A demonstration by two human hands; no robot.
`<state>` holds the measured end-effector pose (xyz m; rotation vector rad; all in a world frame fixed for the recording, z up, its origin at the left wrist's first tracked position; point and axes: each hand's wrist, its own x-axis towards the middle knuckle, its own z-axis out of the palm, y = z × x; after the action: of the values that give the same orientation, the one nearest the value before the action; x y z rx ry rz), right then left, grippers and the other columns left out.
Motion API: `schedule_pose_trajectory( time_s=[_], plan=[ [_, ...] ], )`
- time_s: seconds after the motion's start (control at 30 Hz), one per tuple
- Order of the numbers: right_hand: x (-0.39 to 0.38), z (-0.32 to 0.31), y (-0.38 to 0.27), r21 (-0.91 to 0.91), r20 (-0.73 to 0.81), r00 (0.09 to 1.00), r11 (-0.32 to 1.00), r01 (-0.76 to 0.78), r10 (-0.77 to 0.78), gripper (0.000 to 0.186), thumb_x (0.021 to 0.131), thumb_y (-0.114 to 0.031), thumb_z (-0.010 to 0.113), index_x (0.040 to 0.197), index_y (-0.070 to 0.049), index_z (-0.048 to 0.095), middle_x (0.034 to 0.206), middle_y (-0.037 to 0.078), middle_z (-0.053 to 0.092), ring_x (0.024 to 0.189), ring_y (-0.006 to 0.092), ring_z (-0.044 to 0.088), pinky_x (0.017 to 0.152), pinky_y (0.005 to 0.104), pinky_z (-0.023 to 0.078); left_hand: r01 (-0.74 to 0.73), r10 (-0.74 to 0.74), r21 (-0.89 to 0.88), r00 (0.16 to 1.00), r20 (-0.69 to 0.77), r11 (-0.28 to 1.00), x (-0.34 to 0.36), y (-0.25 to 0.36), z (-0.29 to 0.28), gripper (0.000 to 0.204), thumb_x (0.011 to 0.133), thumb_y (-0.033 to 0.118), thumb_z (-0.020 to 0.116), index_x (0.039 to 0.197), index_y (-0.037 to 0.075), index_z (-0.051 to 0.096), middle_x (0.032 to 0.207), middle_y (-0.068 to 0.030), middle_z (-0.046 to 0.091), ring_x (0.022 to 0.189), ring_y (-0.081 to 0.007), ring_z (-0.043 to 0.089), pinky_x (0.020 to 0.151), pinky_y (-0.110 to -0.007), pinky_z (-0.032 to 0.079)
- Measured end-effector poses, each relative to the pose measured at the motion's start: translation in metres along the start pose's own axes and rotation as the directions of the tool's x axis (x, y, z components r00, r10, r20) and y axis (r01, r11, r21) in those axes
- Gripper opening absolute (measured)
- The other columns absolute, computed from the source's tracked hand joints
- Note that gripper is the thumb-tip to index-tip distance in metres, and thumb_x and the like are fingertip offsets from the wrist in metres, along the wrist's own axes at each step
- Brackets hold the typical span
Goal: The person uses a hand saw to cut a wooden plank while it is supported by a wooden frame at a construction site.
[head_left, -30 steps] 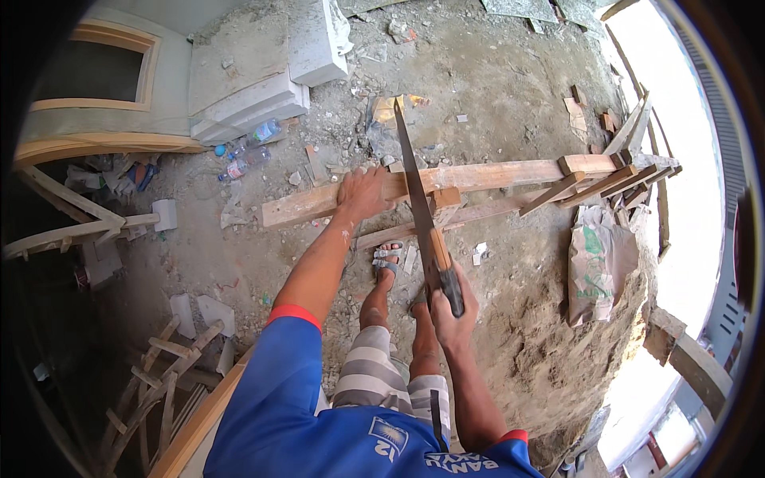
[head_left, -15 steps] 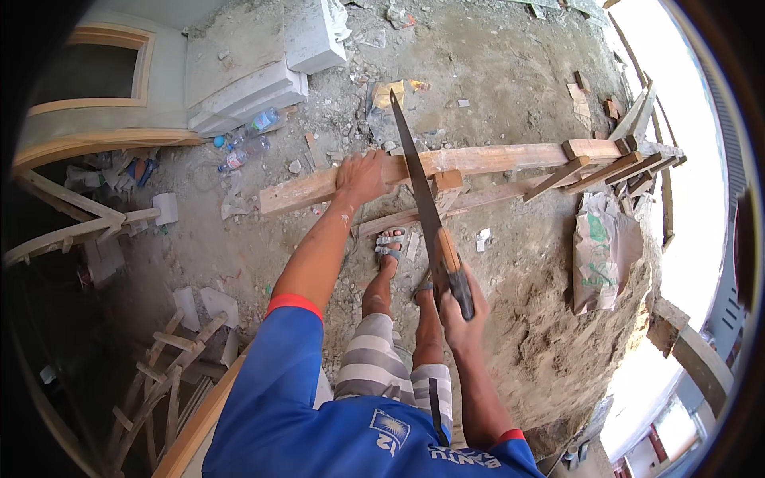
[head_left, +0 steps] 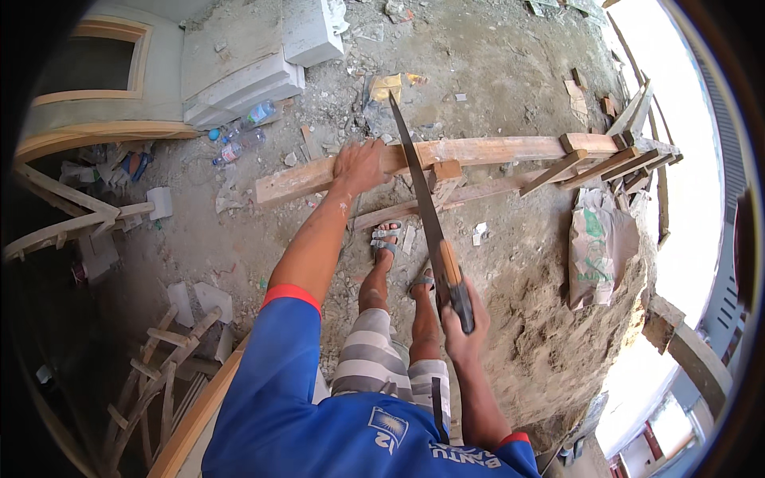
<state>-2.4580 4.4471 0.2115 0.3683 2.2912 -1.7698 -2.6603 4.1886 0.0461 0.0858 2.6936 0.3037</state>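
My right hand (head_left: 465,331) is closed around the dark and wooden handle of a handsaw (head_left: 425,195). The long grey blade points away from me and crosses the wooden beam (head_left: 494,150), its tip beyond the far side. Just left of the blade, my left hand (head_left: 360,165) is wrapped over the top of the beam; some of its fingers are hidden behind the far edge. Close to the right of the blade, a short wooden block (head_left: 445,177) stands against the beam's near side. A second, thinner timber (head_left: 478,193) runs below the beam.
Braces and crosspieces (head_left: 617,165) join the timbers at the right. A paper sack (head_left: 603,248) lies near the dirt edge. Plastic bottles (head_left: 241,146) and white blocks (head_left: 243,92) are at the far left. A wooden ladder-like frame (head_left: 163,366) stands at lower left. My sandalled feet (head_left: 386,236) are under the timbers.
My right hand and the saw have drawn slightly back toward me. My left hand keeps its hold on the beam, and the whole view has shifted a little.
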Motion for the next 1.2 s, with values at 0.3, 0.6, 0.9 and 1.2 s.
schedule_pose_trajectory(
  time_s=[0.3, 0.6, 0.9, 1.2],
  plan=[
    [0.121, 0.038, 0.016, 0.093, -0.094, 0.994, 0.994, -0.054, 0.062, 0.052, 0.084, -0.007, 0.062, 0.134, 0.004, 0.056, 0.095, 0.013, 0.069, 0.08, 0.0128, 0.06, 0.076, 0.0278, 0.05, -0.051, 0.05, -0.036, 0.998, -0.037, 0.998, 0.01, 0.039, -0.005, 0.069, 0.066, 0.043, 0.088, 0.115, 0.005, 0.056, 0.117, -0.0114, 0.062, 0.111, -0.0341, 0.058, 0.094, -0.046, 0.044],
    [-0.047, -0.021, -0.002, -0.069, 0.01, 0.995, 0.993, -0.099, 0.1, 0.06, 0.078, -0.013, 0.059, 0.134, 0.008, 0.054, 0.106, 0.014, 0.068, 0.091, 0.0184, 0.065, 0.087, 0.0323, 0.051, 0.016, -0.016, -0.012, 1.0, -0.015, 1.0, -0.006, 0.005, -0.006, 0.066, 0.068, 0.041, 0.086, 0.115, 0.006, 0.057, 0.116, -0.0115, 0.063, 0.109, -0.0339, 0.059, 0.094, -0.046, 0.045],
    [0.069, 0.024, 0.007, 0.01, -0.011, 0.991, 0.991, -0.136, 0.136, 0.055, 0.083, -0.007, 0.062, 0.136, 0.002, 0.055, 0.103, 0.013, 0.069, 0.09, 0.0149, 0.063, 0.085, 0.0322, 0.052, -0.024, 0.024, -0.018, 1.0, 0.015, 1.0, 0.001, 0.008, 0.004, 0.065, 0.067, 0.041, 0.086, 0.114, 0.006, 0.057, 0.115, -0.0122, 0.064, 0.107, -0.0331, 0.06, 0.09, -0.045, 0.045],
    [0.07, 0.029, 0.018, 0.021, -0.044, 0.993, 0.994, -0.107, 0.108, 0.052, 0.082, -0.007, 0.062, 0.133, 0.003, 0.056, 0.102, 0.016, 0.07, 0.088, 0.016, 0.064, 0.084, 0.0306, 0.051, -0.016, 0.016, -0.02, 1.0, 0.009, 1.0, 0.002, 0.023, -0.001, 0.066, 0.069, 0.041, 0.084, 0.117, 0.006, 0.056, 0.114, -0.0121, 0.064, 0.11, -0.0328, 0.059, 0.093, -0.044, 0.044]
  ],
)
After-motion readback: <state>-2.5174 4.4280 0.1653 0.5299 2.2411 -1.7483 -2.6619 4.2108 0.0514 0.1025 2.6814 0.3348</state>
